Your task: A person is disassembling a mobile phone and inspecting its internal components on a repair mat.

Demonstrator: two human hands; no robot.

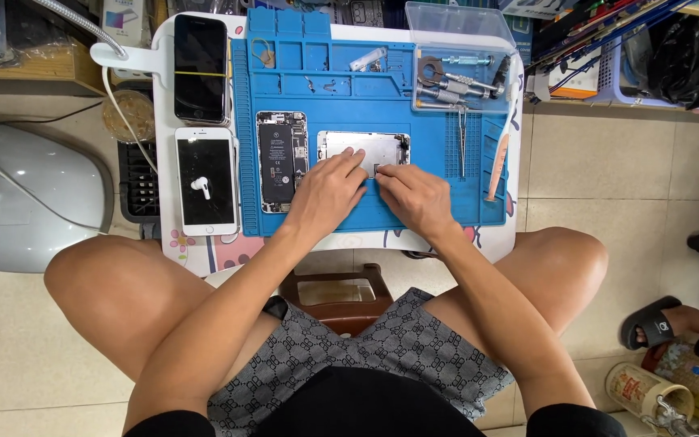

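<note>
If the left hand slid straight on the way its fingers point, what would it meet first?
Probably the silver phone screen panel the left hand already touches; beyond it, the blue silicone repair mat's compartments. Depth is unclear.

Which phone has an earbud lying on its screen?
The white phone left of the blue mat; the black phone above it carries no earbud.

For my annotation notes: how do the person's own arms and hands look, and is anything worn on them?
Both arms are bare to above the elbow: no sleeves, gloves, watch or rings visible. The left hand and right hand are bare, with short nails.
</note>
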